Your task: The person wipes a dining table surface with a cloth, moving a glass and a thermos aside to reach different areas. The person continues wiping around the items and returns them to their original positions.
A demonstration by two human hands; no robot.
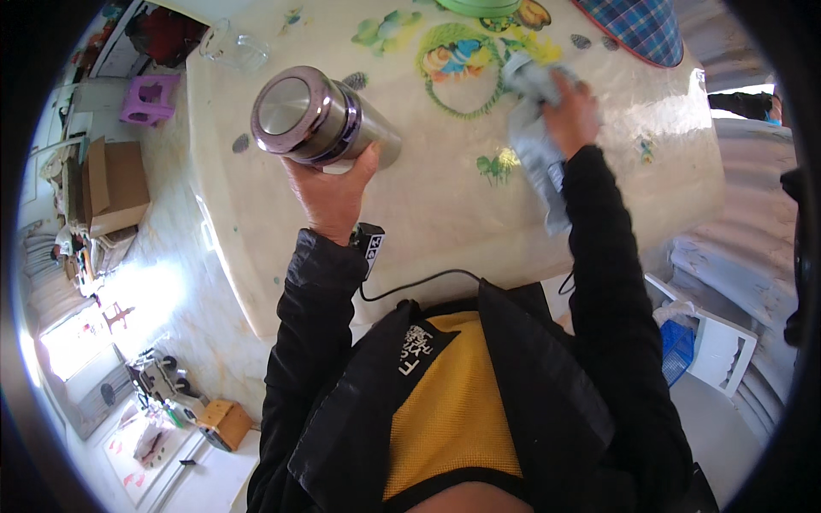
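Note:
A stainless-steel vacuum flask (365, 122) with a purplish metallic lid is tilted in my left hand (337, 192), its lid towards the upper left. My left fingers go behind the flask and are partly hidden, with the thumb on its side. On the right, my right hand (573, 115) grips a crumpled grey cloth (531, 138) over the patterned table cover (430, 211); the hand is slightly blurred. Part of the cloth hangs down along my right forearm. A black device with a cable is at my left wrist.
A clear glass vessel (247, 52) stands at the table's upper left corner. Along the far edge are a green round item (480, 5) and a blue plaid fabric item (641, 25). A purple plastic stool (149, 99) and a cardboard box (122, 186) stand left of the table.

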